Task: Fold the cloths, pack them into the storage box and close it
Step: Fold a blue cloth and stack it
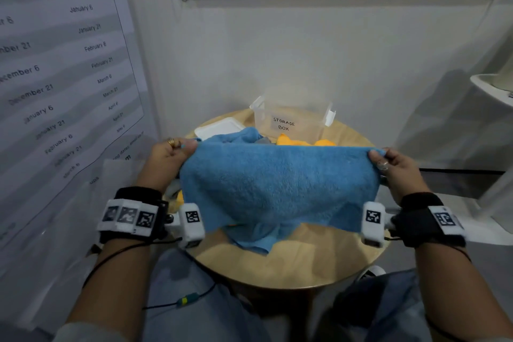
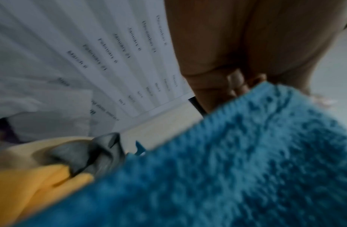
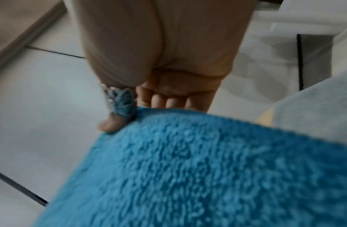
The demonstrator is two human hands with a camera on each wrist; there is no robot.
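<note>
A fluffy blue cloth [image 1: 277,183] is stretched out in the air above the round wooden table [image 1: 305,258]. My left hand [image 1: 172,155] pinches its upper left corner and my right hand [image 1: 388,161] pinches its upper right corner; the lower edge hangs down onto the table. In the wrist views the blue cloth [image 2: 226,169] [image 3: 207,169] fills the lower half under the curled fingers [image 3: 168,101]. A yellow cloth [image 1: 299,141] [image 2: 32,184] and a grey cloth [image 1: 262,140] [image 2: 87,155] lie behind it. The clear storage box [image 1: 291,119], labelled STORAGE BOX, stands open at the table's far side.
A white lid [image 1: 219,128] lies flat left of the box. A large printed date sheet [image 1: 55,64] covers the wall at left. A white shelf [image 1: 494,89] juts out at right. My knees sit under the table's near edge.
</note>
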